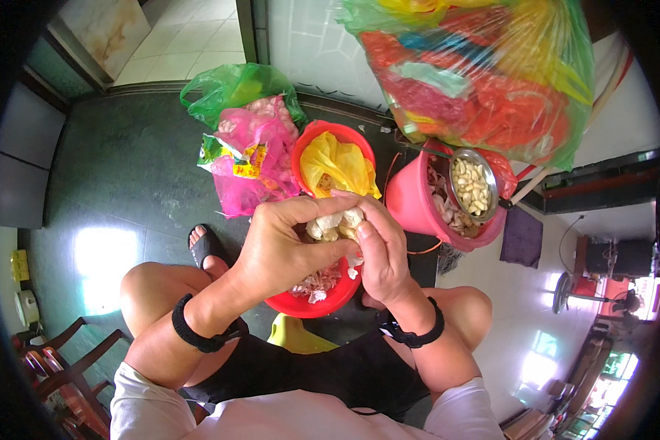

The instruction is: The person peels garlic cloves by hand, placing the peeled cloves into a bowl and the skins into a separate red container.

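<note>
Between both hands is a partly broken garlic bulb [335,225], with several whitish cloves showing. My left hand [286,242] curls around it from the left, its thumb across the near side. My right hand [382,247] grips the bulb's right side, with loose papery skin hanging beneath the fingers. Directly below the hands is a red plastic basin [338,305] holding garlic skins [316,283]. Peeled cloves [470,184] fill a round metal bowl [493,192], which rests on a pink bucket [410,192] containing more skins.
Beyond the hands, a red basin [308,135] holds a yellow plastic bag [335,159]. To its left lies a pink mesh bag of garlic [253,159] beside a green plastic bag [220,88]. A large bag of coloured plastic [489,82] looms at upper right. A yellow-green stool [297,335] is between the legs.
</note>
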Tool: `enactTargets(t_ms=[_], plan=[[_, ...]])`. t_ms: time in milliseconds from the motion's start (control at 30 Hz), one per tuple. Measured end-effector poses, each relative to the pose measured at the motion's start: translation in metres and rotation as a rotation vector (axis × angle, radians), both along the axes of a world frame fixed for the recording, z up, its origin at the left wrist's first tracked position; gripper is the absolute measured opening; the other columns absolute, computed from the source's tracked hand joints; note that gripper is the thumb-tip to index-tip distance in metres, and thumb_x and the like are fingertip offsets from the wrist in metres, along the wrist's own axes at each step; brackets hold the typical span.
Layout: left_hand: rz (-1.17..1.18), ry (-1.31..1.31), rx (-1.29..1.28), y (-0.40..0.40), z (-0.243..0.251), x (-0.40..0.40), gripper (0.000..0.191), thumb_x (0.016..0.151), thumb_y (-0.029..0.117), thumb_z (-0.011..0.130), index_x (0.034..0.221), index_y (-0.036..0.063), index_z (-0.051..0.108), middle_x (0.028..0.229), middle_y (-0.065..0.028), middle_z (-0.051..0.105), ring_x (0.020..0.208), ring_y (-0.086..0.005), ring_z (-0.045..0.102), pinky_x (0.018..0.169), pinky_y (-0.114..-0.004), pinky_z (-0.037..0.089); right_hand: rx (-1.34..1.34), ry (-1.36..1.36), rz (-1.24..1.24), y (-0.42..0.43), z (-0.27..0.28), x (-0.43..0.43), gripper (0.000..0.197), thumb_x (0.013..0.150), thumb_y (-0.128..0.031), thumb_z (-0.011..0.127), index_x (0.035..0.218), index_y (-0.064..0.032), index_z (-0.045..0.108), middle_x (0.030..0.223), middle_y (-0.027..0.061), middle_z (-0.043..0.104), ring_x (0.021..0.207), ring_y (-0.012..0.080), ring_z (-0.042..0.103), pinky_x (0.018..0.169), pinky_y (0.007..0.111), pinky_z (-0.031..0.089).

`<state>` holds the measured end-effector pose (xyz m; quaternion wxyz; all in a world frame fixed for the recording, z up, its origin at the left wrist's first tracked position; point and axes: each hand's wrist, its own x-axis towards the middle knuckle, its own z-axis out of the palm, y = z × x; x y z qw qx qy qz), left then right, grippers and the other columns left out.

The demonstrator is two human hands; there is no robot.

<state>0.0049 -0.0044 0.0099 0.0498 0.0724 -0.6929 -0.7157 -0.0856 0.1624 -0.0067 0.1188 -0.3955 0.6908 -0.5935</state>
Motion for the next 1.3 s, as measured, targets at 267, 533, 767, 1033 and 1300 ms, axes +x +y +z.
enactTargets(t_ms=[267, 533, 767, 1033, 1300], plan=[[0.014, -0.099, 0.273, -0.002, -0.003, -0.007, 0.051, 0.096, -0.002, 0.07, 0.146, -0.0024, 0.058, 0.119, -0.0071, 0.072, 0.102, -0.0114, 0.067, 0.089, -0.028, 0.058, -0.057, -0.472, -0.122, 0.0, 0.0, 0.012, 0.034, 0.111, -0.019, 0.044, 0.129, 0.0053, 0.061, 0.117, 0.0129, 0.069, 0.107, 0.0195, 0.066, 0.097, 0.033, 0.051], [-0.008, -0.24, 0.883, -0.006, -0.001, -0.013, 0.046, 0.091, -0.009, 0.063, 0.136, 0.0003, 0.062, 0.113, -0.0058, 0.07, 0.096, -0.0125, 0.068, 0.087, -0.027, 0.057, -0.075, -0.597, -0.263, 0.005, -0.019, 0.013, 0.032, 0.112, -0.017, 0.044, 0.13, 0.0039, 0.061, 0.12, 0.0089, 0.068, 0.102, 0.013, 0.066, 0.093, 0.029, 0.054], [0.045, -0.023, 0.317, 0.01, 0.0, -0.012, 0.058, 0.077, 0.001, 0.092, 0.129, 0.0007, 0.065, 0.107, -0.0021, 0.066, 0.094, -0.0104, 0.067, 0.083, -0.028, 0.057, -0.299, -0.695, -0.124, -0.004, -0.003, 0.016, 0.031, 0.114, -0.023, 0.051, 0.134, 0.0011, 0.055, 0.123, 0.0083, 0.066, 0.11, 0.011, 0.062, 0.096, 0.029, 0.053], [0.151, 0.26, -0.495, 0.009, -0.005, -0.01, 0.06, 0.075, 0.005, 0.089, 0.132, 0.0035, 0.07, 0.109, -0.0146, 0.072, 0.096, -0.0269, 0.071, 0.085, -0.036, 0.057, -0.174, -0.616, -0.151, 0.0, -0.004, 0.02, 0.027, 0.112, -0.019, 0.054, 0.128, 0.0017, 0.058, 0.115, 0.0067, 0.069, 0.099, 0.0098, 0.066, 0.089, 0.026, 0.055], [0.045, 0.152, -0.287, 0.002, 0.0, -0.012, 0.061, 0.078, 0.001, 0.083, 0.138, 0.0021, 0.067, 0.108, -0.0136, 0.072, 0.098, -0.0245, 0.071, 0.086, -0.036, 0.056, -0.305, -0.852, -0.153, 0.001, -0.005, 0.017, 0.022, 0.11, -0.017, 0.058, 0.123, 0.0001, 0.06, 0.107, 0.0046, 0.07, 0.089, 0.0056, 0.066, 0.073, 0.021, 0.055]])
